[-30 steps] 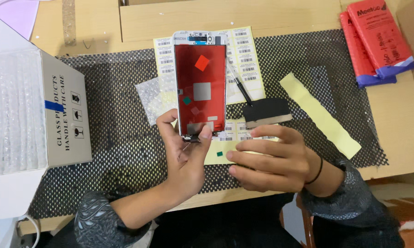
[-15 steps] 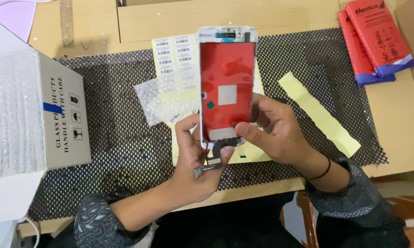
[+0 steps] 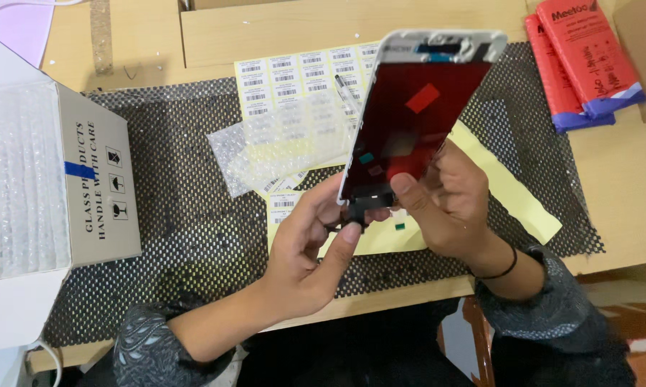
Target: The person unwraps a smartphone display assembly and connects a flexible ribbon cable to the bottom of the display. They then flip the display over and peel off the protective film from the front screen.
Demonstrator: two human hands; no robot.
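Observation:
I hold a phone screen panel (image 3: 416,115) with a white frame and a dark red back, tilted up over the black mesh mat (image 3: 179,208). My right hand (image 3: 452,201) grips its lower right edge. My left hand (image 3: 312,247) pinches the black flex cable at the panel's bottom end. A small bubble-wrap pouch (image 3: 280,143) lies on the mat just left of the panel, over a sheet of barcode stickers (image 3: 294,72).
An open cardboard box (image 3: 93,179) filled with bubble wrap stands at the left. Yellow backing strips (image 3: 516,193) lie under my right hand. Two red and blue packets (image 3: 581,57) rest at the back right. The table's front edge runs below my wrists.
I lifted the panel off the mat, raised it and tilted it toward the right. My right hand moved from the mat onto the panel's edge. The left hand stayed at the bottom cable.

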